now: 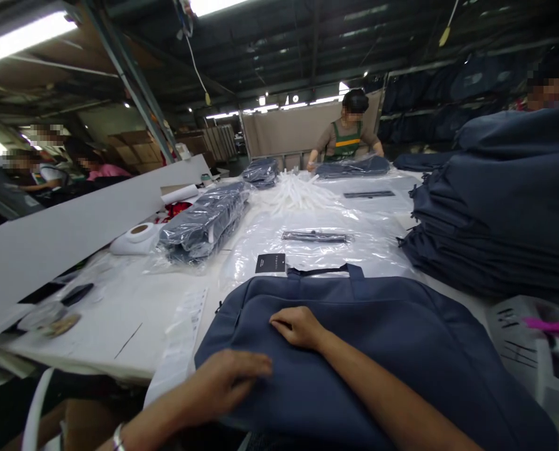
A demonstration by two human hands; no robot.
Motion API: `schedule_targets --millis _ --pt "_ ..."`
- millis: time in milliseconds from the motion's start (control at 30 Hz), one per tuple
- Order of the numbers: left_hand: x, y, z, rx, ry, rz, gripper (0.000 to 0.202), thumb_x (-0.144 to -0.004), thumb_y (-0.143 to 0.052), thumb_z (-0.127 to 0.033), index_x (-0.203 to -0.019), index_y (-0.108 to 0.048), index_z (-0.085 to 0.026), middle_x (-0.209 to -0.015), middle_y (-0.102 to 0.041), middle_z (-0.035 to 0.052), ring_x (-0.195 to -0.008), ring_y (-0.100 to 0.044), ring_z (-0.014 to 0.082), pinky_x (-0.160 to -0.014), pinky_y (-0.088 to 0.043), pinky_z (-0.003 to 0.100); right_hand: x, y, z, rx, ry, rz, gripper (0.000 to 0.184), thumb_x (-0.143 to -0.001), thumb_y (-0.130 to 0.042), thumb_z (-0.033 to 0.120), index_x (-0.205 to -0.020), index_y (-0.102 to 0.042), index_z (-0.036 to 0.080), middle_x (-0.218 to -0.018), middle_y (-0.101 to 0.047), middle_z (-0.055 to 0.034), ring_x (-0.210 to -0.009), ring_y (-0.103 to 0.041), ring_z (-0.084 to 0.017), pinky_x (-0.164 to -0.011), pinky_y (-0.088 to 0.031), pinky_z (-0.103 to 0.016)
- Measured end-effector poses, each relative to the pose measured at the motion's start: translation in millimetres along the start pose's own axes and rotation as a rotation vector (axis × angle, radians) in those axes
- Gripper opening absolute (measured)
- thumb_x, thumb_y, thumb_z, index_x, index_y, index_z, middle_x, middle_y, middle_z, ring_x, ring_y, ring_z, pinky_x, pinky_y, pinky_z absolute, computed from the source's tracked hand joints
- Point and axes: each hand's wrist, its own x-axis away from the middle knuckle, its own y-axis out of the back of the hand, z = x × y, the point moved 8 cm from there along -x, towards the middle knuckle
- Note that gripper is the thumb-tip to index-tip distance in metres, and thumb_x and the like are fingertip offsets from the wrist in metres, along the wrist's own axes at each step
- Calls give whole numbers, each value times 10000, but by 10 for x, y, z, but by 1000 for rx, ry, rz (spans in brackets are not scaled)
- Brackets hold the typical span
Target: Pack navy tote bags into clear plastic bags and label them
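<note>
A navy blue laptop bag [401, 351] lies flat on the white table [119, 313] right in front of me, handles pointing away. My left hand [227, 382] rests flat on the bag's near left part, fingers stretched out. My right hand [298, 326] lies on the bag's upper middle with its fingers curled under, knuckles down on the fabric; nothing shows inside it. A small black card [270, 263] sits just beyond the bag.
A tall stack of navy bags [504, 207] fills the right side. Bagged bags [204, 222] lie at centre left, clear plastic sheets [321, 244] in the middle, a tape roll [138, 233] at left. A co-worker [347, 134] handles a bag at the far end.
</note>
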Motion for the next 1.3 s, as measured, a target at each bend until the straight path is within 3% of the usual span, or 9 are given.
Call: schedule_targets --millis 100,200,333,500,733,867,1000,1167,1300 --pt "-590 740 267 -151 38 -205 499 -881 -421 -96 -1286 -639 -290 -1360 -638 -2 -1266 -585 171 -1100 -446 329 24 26 49 -1 50 6 227 -945 -521 267 -1027 -731 237 -1002 -764 -37 -900 -705 -183 -824 -507 -266" --pt "-1365 1131 555 -328 47 -148 670 -826 -440 -25 -1440 -489 -288 -1545 -443 31 -1379 -467 210 -1143 -381 361 13 78 83 -9 75 25 225 -944 -520 258 -1016 -731 237 -981 -759 -34 -867 -699 -176 -801 -500 -257" --pt "-2160 1092 987 -372 135 259 934 -703 -542 27 -1555 -256 -224 -1629 -247 138 -1448 -349 276 -1148 -331 402 18 96 90 -13 102 38 213 -935 -530 251 -1013 -727 236 -952 -750 -32 -855 -692 -172 -795 -493 -247" --pt "-2562 938 1227 -326 152 488 939 -623 -744 -81 -1487 -414 -247 -1375 -618 77 -1139 -627 235 -910 -497 287 23 106 85 -17 120 54 200 -916 -547 236 -1001 -727 248 -911 -745 -21 -825 -689 -165 -767 -489 -236" --pt "-2535 992 1337 -385 163 427 463 -651 -775 -160 -1112 -735 -194 -993 -749 22 -899 -655 194 -780 -478 219 6 210 81 -43 132 -12 197 -931 -541 246 -983 -731 242 -905 -750 -17 -808 -699 -170 -749 -507 -247" --pt "-2283 1180 1135 -472 150 288 387 -684 -754 -168 -1067 -752 -222 -1028 -710 45 -945 -642 215 -814 -454 235 -3 601 -81 -61 14 -353 243 -976 -494 271 -1069 -715 235 -970 -747 -53 -878 -698 -196 -841 -531 -306" --pt "-2001 1211 755 -542 113 159 310 -761 -689 -161 -1056 -737 -244 -1051 -668 47 -972 -634 217 -812 -445 251 46 917 -339 -7 -138 -592 368 -967 -456 205 -1296 -614 253 -1278 -647 -91 -1207 -585 -230 -1071 -451 -412" --pt "-1754 1048 304 -623 6 49 269 -843 -618 -125 -1084 -689 -222 -1017 -660 47 -941 -639 192 -780 -455 244 -45 814 -534 91 -214 -437 764 -813 -576 135 -1534 -335 214 -1607 -295 -110 -1480 -253 -291 -1203 -266 -520" --pt "-1650 841 134 -522 -78 31 252 -883 -605 -157 -1116 -665 -233 -1005 -652 35 -913 -638 172 -797 -465 239 -112 701 -547 113 -194 -336 807 -825 -612 191 -1559 -277 200 -1582 -354 -113 -1476 -271 -299 -1211 -231 -527"
